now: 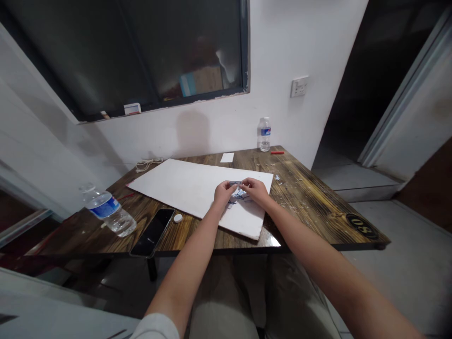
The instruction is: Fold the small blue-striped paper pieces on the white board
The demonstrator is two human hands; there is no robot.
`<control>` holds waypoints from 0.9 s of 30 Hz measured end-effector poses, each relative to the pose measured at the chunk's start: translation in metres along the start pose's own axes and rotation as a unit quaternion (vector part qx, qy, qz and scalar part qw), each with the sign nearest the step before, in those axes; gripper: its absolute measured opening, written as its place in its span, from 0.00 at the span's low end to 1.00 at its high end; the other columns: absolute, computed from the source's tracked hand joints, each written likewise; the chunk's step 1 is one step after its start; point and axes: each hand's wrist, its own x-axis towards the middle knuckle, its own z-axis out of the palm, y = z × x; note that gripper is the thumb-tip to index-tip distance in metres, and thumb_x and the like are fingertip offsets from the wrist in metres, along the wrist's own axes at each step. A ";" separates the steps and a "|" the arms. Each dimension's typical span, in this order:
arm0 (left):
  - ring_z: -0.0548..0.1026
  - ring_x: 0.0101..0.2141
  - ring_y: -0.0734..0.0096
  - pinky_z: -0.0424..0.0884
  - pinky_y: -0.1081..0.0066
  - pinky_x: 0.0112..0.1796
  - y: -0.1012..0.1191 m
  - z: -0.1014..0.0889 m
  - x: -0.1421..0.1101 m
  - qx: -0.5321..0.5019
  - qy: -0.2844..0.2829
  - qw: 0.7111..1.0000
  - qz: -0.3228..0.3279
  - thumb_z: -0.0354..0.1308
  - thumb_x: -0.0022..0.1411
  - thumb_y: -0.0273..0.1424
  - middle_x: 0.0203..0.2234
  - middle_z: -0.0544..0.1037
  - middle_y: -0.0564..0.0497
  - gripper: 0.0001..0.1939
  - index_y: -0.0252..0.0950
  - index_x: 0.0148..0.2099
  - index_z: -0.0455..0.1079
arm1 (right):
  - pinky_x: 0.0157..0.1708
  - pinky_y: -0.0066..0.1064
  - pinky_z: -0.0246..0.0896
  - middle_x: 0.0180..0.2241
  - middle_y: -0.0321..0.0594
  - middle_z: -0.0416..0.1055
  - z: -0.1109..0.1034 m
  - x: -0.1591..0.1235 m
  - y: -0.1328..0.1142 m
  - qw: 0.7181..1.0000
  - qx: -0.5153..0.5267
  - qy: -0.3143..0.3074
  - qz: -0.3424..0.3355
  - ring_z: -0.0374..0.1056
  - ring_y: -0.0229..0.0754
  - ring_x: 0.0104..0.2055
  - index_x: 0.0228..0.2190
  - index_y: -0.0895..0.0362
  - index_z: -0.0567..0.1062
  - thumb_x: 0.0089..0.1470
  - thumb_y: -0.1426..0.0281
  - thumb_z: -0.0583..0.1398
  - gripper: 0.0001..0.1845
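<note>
Both hands meet above the right part of a white board (190,183) lying on the wooden table. Between the fingertips is a small dark grey bar-shaped piece (235,182); its exact kind is too small to tell. My left hand (223,193) pinches its left end, and my right hand (255,190) pinches its right end. Under the fingers, several small white and blue pieces (241,194) lie loose on the board, partly hidden by the hands.
A water bottle (108,209), a black phone (153,231) and a white cap (178,218) are at the left. Another bottle (264,134), a red stick-like item (277,152) and white paper (227,157) stand or lie at the back. Scraps (277,178) dot the table's right side.
</note>
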 end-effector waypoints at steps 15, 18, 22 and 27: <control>0.72 0.27 0.73 0.66 0.72 0.30 0.003 0.001 0.000 -0.031 0.030 0.998 -0.036 0.68 0.45 0.36 0.25 0.75 0.52 0.16 0.34 0.36 0.73 | 0.27 0.30 0.56 0.21 0.36 0.70 0.000 0.000 0.001 1.000 -0.014 0.009 0.004 0.63 0.39 0.25 0.23 0.56 0.74 0.46 0.48 0.60 0.23; 0.71 0.26 0.74 0.66 0.73 0.30 0.003 0.001 0.001 -0.034 0.035 0.998 -0.039 0.68 0.45 0.35 0.25 0.75 0.53 0.16 0.34 0.36 0.73 | 0.27 0.30 0.56 0.20 0.37 0.70 0.000 0.000 0.001 1.000 -0.010 0.008 0.006 0.63 0.40 0.25 0.23 0.55 0.74 0.46 0.47 0.60 0.23; 0.71 0.26 0.74 0.66 0.73 0.29 0.003 0.001 0.001 -0.031 0.042 0.998 -0.038 0.67 0.45 0.34 0.25 0.74 0.53 0.15 0.34 0.37 0.72 | 0.27 0.31 0.55 0.20 0.37 0.69 0.000 0.000 0.000 1.000 -0.012 0.013 0.012 0.63 0.40 0.25 0.22 0.55 0.73 0.46 0.49 0.60 0.21; 0.71 0.25 0.74 0.65 0.73 0.28 0.004 0.002 0.002 -0.029 0.036 0.998 -0.039 0.68 0.45 0.33 0.24 0.73 0.54 0.16 0.35 0.37 0.72 | 0.28 0.31 0.55 0.20 0.37 0.69 -0.002 0.000 0.000 0.999 -0.015 0.030 0.008 0.64 0.41 0.26 0.21 0.55 0.71 0.47 0.50 0.60 0.20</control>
